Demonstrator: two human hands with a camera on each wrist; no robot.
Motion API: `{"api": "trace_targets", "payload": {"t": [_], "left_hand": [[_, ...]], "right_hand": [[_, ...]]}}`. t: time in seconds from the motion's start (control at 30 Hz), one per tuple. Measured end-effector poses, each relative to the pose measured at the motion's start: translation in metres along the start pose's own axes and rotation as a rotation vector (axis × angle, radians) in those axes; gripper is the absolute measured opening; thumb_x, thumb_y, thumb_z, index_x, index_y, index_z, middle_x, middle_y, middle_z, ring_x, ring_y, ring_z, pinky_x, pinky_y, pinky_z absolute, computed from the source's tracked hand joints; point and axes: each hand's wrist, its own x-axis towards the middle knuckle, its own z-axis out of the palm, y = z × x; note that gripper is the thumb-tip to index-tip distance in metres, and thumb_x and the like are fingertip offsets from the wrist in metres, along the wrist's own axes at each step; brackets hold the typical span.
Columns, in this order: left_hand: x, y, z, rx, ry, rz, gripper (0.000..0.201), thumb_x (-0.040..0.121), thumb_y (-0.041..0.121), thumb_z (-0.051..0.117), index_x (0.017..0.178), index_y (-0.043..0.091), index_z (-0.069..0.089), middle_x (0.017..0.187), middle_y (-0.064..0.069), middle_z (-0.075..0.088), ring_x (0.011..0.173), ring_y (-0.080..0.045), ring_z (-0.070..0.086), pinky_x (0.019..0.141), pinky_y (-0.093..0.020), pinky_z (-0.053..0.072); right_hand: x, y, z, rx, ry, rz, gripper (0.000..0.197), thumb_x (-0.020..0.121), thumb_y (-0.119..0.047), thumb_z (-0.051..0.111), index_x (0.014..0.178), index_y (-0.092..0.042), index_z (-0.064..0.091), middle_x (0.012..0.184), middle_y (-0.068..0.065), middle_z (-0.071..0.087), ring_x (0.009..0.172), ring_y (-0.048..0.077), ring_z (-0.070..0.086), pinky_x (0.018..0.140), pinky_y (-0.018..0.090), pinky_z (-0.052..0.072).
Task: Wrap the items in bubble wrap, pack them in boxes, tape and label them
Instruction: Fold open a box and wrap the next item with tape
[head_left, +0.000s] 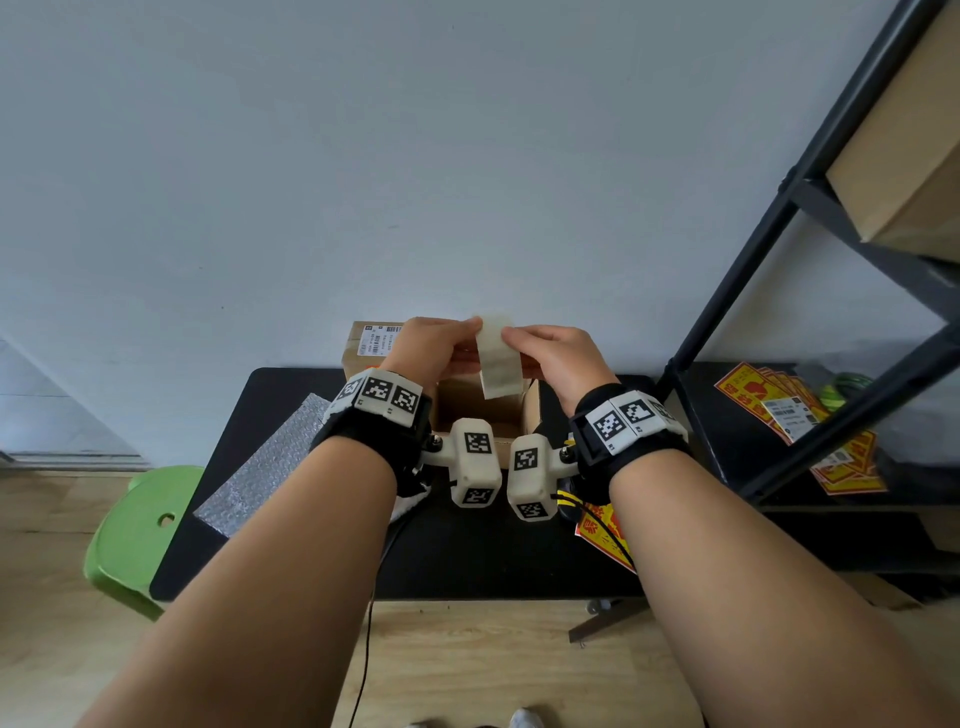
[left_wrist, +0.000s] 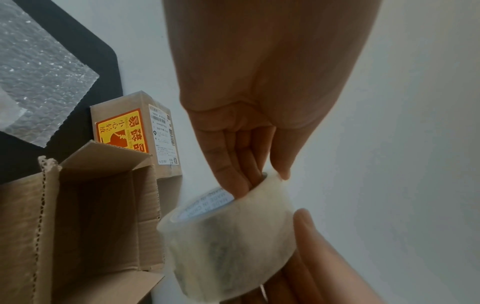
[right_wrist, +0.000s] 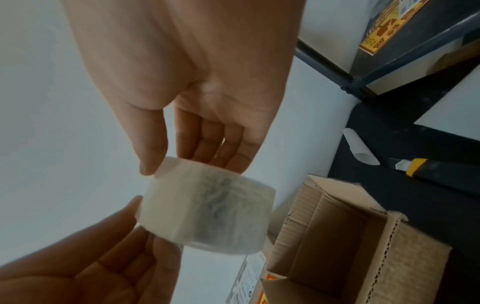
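Both hands hold a roll of clear packing tape (head_left: 497, 358) up in front of the wall, above an open cardboard box (head_left: 488, 415). My left hand (left_wrist: 262, 181) has its fingers (left_wrist: 233, 164) inside the roll's core and its thumb on the outer face of the tape roll (left_wrist: 228, 236). My right hand (right_wrist: 187, 162) pinches the other side of the tape roll (right_wrist: 207, 211) between thumb and fingers. The open box (left_wrist: 98, 216) stands on the black table (head_left: 467, 561) with its flaps up, and nothing shows inside it. No loose end of tape is visible.
A sealed box (left_wrist: 137, 135) with a fragile sticker and a shipping label stands behind the open one. Bubble wrap (head_left: 265, 467) lies at the table's left. A utility knife (right_wrist: 420, 166) and a paper strip (right_wrist: 359, 148) lie right of the box. Fragile stickers (head_left: 605, 535) lie near my right wrist, a black shelf (head_left: 779, 338) stands right, a green stool (head_left: 140, 530) left.
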Motion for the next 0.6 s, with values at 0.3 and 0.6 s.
{"api": "trace_targets", "payload": {"t": [0.3, 0.6], "left_hand": [[0.0023, -0.0025, 0.0013, -0.064, 0.082, -0.059, 0.017, 0.096, 0.016, 0.060, 0.087, 0.004, 0.068, 0.075, -0.007, 0.072, 0.064, -0.016, 0.070, 0.058, -0.024, 0.055], [0.0006, 0.0003, -0.0011, 0.131, -0.138, -0.001, 0.028, 0.089, 0.012, 0.069, 0.114, 0.001, 0.068, 0.100, -0.014, 0.074, 0.089, -0.026, 0.072, 0.087, -0.040, 0.057]], "right_hand": [[-0.0011, 0.0055, -0.0025, 0.011, -0.083, 0.015, 0.026, 0.086, -0.008, 0.071, 0.111, -0.016, 0.073, 0.106, 0.002, 0.075, 0.102, 0.018, 0.070, 0.098, 0.038, 0.053], [0.0001, -0.0040, -0.0048, -0.015, 0.023, 0.074, 0.015, 0.084, -0.012, 0.064, 0.091, -0.023, 0.071, 0.098, 0.002, 0.072, 0.100, 0.023, 0.065, 0.082, 0.035, 0.050]]}}
